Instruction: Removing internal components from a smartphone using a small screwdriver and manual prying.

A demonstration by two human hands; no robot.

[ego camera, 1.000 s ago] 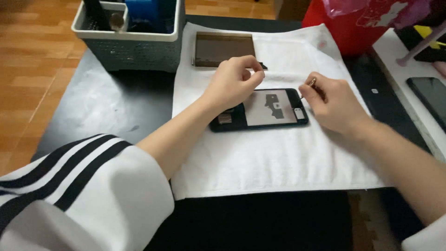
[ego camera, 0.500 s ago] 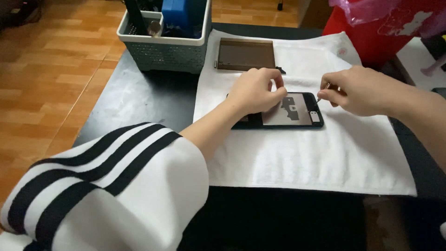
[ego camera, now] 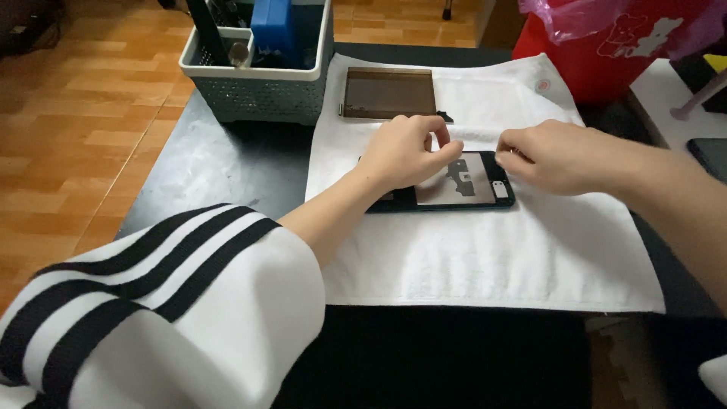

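Observation:
An opened black phone [ego camera: 463,182] lies lengthwise on a white towel [ego camera: 492,257], its inner metal plate showing. My left hand [ego camera: 407,151] rests on the phone's left half and holds it down, thumb and forefinger pinched together over the middle. My right hand [ego camera: 556,155] sits at the phone's right end with its fingers curled shut. The thin tool it held a moment ago is hidden inside the fingers. The two hands are a few centimetres apart. My striped white sleeve [ego camera: 151,318] fills the lower left.
A brown glass panel [ego camera: 388,92] lies at the towel's far edge, a small black piece [ego camera: 445,116] beside it. A grey basket [ego camera: 257,95] of tools stands at the back left of the black table [ego camera: 219,167]. A red bag [ego camera: 598,53] stands at the back right.
My right hand has slid left to the phone's right end and closed over the thin tool. My left fingers have pinched together. The view has shifted so everything sits further right.

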